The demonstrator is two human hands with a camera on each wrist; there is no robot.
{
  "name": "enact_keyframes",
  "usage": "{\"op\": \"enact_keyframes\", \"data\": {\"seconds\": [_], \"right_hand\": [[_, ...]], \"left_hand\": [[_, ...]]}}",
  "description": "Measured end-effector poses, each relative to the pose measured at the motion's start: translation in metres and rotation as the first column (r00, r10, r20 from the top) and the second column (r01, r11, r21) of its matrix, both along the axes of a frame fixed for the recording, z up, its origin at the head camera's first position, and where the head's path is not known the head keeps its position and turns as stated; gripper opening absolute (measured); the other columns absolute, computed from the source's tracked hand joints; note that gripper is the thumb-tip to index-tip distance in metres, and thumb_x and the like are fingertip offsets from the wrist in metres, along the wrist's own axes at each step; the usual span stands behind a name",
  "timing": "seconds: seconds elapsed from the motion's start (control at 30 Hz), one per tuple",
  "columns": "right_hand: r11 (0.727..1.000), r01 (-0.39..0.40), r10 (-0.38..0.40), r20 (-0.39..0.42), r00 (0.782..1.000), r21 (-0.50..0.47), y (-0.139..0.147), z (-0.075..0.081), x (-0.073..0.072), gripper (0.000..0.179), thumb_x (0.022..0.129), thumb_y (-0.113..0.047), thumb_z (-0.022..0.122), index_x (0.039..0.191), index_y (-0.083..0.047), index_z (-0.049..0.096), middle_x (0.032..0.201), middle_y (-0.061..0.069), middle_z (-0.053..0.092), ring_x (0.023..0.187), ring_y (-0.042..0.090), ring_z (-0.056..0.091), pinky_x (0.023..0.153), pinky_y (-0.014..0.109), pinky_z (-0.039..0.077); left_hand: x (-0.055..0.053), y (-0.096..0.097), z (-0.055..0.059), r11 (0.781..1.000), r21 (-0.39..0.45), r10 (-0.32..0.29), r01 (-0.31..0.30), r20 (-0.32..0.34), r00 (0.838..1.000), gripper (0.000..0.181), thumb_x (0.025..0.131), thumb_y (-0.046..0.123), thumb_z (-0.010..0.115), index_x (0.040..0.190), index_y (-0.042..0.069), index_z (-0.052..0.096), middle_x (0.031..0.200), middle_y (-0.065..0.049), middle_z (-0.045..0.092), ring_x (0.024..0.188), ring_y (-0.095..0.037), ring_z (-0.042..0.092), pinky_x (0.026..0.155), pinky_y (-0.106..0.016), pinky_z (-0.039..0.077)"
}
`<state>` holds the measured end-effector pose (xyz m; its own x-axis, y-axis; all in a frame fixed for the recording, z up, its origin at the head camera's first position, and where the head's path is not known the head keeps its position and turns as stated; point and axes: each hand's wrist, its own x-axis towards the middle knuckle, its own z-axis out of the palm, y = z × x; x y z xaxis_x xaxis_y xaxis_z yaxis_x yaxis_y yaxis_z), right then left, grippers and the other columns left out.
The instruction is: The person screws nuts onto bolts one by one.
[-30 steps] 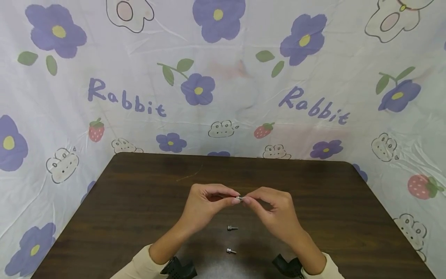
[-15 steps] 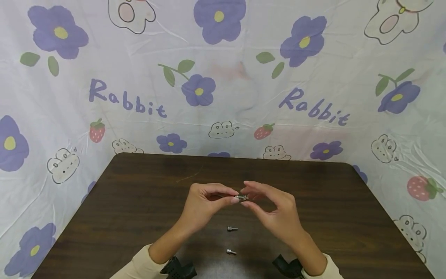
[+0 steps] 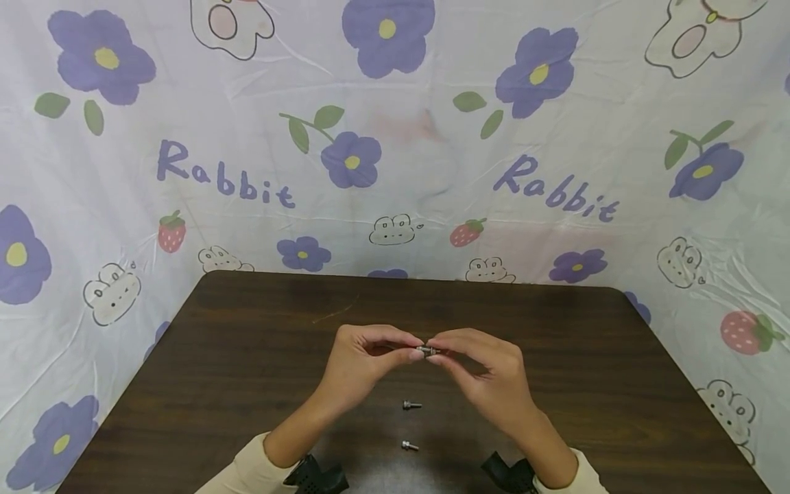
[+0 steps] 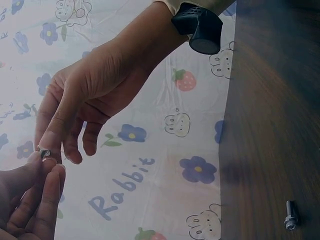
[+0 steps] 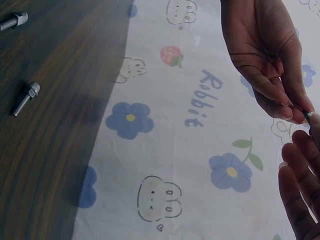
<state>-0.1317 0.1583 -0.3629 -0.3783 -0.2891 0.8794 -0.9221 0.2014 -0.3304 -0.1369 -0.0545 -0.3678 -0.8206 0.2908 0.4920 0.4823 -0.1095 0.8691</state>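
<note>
A small silver bolt (image 3: 427, 350) is held level over the table, a wider collar on its shaft toward the right. The thumb and fingers of my left hand (image 3: 364, 360) pinch its left end. From the right, the thumb and forefinger of my right hand (image 3: 490, 370) close on the collar end. In the left wrist view a bit of the bolt (image 4: 45, 152) shows between the fingertips; most of it is covered. Two more bolts lie on the table below the hands, an upper bolt (image 3: 411, 405) and a lower bolt (image 3: 410, 446), heads pointing left.
The dark wooden table (image 3: 247, 329) has rounded far corners. Behind and beside it hangs a white cloth (image 3: 432, 165) printed with flowers and rabbits. Black camera mounts sit on both wrists, such as the left mount (image 3: 317, 473).
My right fingers opened off the bolt half a second ago, showing its collar, and now pinch it again. The left hand and the two loose bolts stay in place.
</note>
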Motion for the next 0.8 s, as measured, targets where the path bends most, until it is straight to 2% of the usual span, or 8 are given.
{"op": "enact_keyframes", "data": {"seconds": [0.23, 0.43, 0.6, 0.7, 0.77, 0.8], "right_hand": [[1.0, 0.001, -0.002, 0.049, 0.999, 0.01, 0.0012, -0.0011, 0.0, 0.011, 0.093, -0.013, 0.076, 0.1, -0.005, 0.077, 0.092, 0.007, 0.075, 0.081, 0.02, 0.073, 0.077, 0.023, 0.059], [0.999, 0.026, -0.028, 0.088, 0.996, 0.029, 0.0011, -0.0024, 0.0003, 0.007, 0.095, -0.014, 0.073, 0.091, -0.009, 0.076, 0.086, 0.001, 0.074, 0.075, 0.014, 0.07, 0.07, 0.022, 0.057], [0.998, 0.038, -0.043, 0.121, 0.992, 0.045, 0.0023, -0.0035, 0.0011, 0.011, 0.092, -0.002, 0.074, 0.086, -0.01, 0.076, 0.082, 0.0, 0.074, 0.073, 0.013, 0.07, 0.069, 0.021, 0.057], [0.998, 0.038, -0.046, 0.15, 0.988, 0.055, 0.0031, -0.0038, 0.002, 0.011, 0.093, -0.001, 0.072, 0.091, -0.01, 0.078, 0.086, 0.002, 0.076, 0.077, 0.015, 0.072, 0.073, 0.021, 0.057], [0.998, 0.038, -0.047, 0.145, 0.988, 0.059, 0.0033, -0.0035, 0.0023, 0.007, 0.095, -0.008, 0.072, 0.099, -0.007, 0.077, 0.092, 0.004, 0.076, 0.08, 0.016, 0.073, 0.075, 0.023, 0.058], [0.998, 0.037, -0.045, 0.133, 0.99, 0.057, 0.0033, -0.0033, 0.0022, 0.011, 0.096, -0.013, 0.072, 0.104, -0.006, 0.076, 0.094, 0.006, 0.076, 0.082, 0.017, 0.073, 0.076, 0.024, 0.058]], "left_hand": [[0.001, 0.0011, 0.0003, 1.0, -0.003, -0.005, 0.005, 0.001, 1.0, 0.01, 0.087, 0.007, 0.081, 0.096, 0.004, 0.08, 0.091, -0.007, 0.078, 0.078, -0.022, 0.074, 0.067, -0.035, 0.062], [0.0028, 0.0026, -0.0005, 1.0, 0.0, -0.014, 0.014, 0.006, 1.0, 0.009, 0.087, 0.007, 0.08, 0.096, 0.003, 0.08, 0.091, -0.008, 0.078, 0.078, -0.023, 0.075, 0.068, -0.038, 0.062], [0.0036, 0.0028, 0.0002, 1.0, -0.011, -0.01, 0.01, 0.026, 1.0, 0.009, 0.087, 0.008, 0.081, 0.096, 0.006, 0.081, 0.091, -0.006, 0.078, 0.078, -0.021, 0.075, 0.069, -0.035, 0.062], [0.0032, 0.0028, -0.0001, 1.0, -0.01, -0.013, 0.013, 0.025, 1.0, 0.009, 0.087, 0.008, 0.081, 0.096, 0.005, 0.081, 0.092, -0.006, 0.078, 0.079, -0.022, 0.075, 0.069, -0.035, 0.062], [0.0027, 0.0025, -0.0006, 1.0, -0.009, -0.014, 0.014, 0.013, 1.0, 0.01, 0.087, 0.008, 0.081, 0.096, 0.004, 0.08, 0.092, -0.007, 0.078, 0.08, -0.022, 0.075, 0.069, -0.036, 0.062], [0.0022, 0.0023, -0.0009, 1.0, -0.007, -0.013, 0.013, 0.006, 1.0, 0.01, 0.087, 0.007, 0.081, 0.096, 0.004, 0.08, 0.092, -0.007, 0.078, 0.08, -0.022, 0.075, 0.069, -0.037, 0.062]]}}
